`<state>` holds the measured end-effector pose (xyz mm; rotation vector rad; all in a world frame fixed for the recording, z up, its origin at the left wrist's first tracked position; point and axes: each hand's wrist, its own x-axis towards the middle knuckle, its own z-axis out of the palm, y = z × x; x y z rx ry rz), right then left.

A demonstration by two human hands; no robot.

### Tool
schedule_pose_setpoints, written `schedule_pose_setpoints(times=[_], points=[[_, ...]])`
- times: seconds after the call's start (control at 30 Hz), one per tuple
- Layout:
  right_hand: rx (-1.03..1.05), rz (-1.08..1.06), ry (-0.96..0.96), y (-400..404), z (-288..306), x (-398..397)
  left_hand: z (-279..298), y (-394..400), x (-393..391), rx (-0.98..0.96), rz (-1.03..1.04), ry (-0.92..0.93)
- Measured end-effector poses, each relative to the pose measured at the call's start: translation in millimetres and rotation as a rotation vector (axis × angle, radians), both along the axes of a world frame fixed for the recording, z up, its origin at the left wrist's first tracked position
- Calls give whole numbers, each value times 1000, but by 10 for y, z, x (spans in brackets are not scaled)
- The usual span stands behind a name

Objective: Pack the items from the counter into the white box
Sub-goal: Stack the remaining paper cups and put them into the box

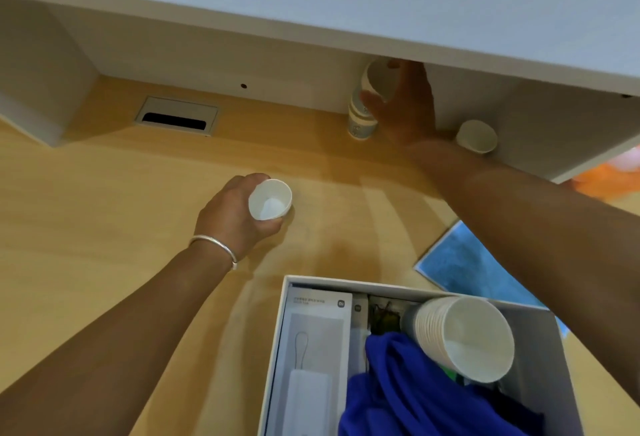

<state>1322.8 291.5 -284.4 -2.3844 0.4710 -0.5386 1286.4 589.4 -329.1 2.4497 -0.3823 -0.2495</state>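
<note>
The counter [104, 193] carries the white box [533, 349] at its near edge, already holding a blue cloth [408, 383] and a cup stack [464, 338] lying on its side. Far back under the shelf [311, 2], the right hand [405, 106] clasps a tilted cup [379, 79] above a standing cup pile [360, 120]. The left hand [235, 214] grips a single cup [270, 198], nearer the box, which lies toward the person and to the right. A loose cup [477, 136] sits just right of the right wrist.
</note>
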Motion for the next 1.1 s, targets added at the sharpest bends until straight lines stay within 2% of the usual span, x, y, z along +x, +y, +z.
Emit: schedule_pose_setpoints(times=[0.17,0.4,0.7,0.9,1.1], points=[[-74,3,6,2,-124,98,-30,11,1,-7,2,-10],[-186,31,235,-11,-272,182,-66,16,16,-17,-5,-20],[-305,180,419,18,-426,154,-57,27,17,-41,-23,-2],[-197,263,469,163,-200,-91,-49,47,-78,-64,-80,59],[64,377,300,754,191,-691,-27,64,-222,-135,-61,95]])
